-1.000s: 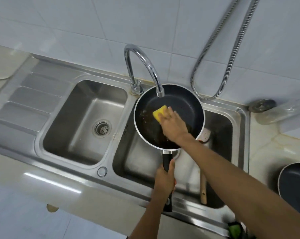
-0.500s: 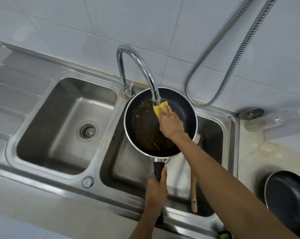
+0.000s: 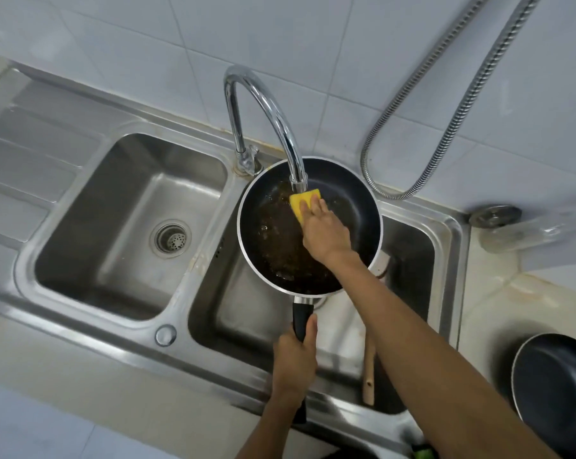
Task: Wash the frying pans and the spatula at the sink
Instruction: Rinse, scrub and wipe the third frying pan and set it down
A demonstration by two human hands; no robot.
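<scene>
Left hand (image 3: 295,362): clenched round the black handle (image 3: 302,318), at 6 o'clock of the frying pan (image 3: 353,200), holding it over the right basin (image 3: 412,246).
Right hand (image 3: 324,233): fingers flat on the yellow sponge (image 3: 303,202), pressing it at the pan's 12 o'clock, under the tap (image 3: 266,104).
Risk: a hard scrub could twist the greasy pan in that one-handed grip, or knock its rim on the spout.
Pan contents: brown residue, 7 to 11 o'clock (flow not discernible).
Basin contents: spatula (image 3: 369,372), at 5 o'clock.
Counter: second pan (image 3: 555,385), unwashed, I judge.
</scene>
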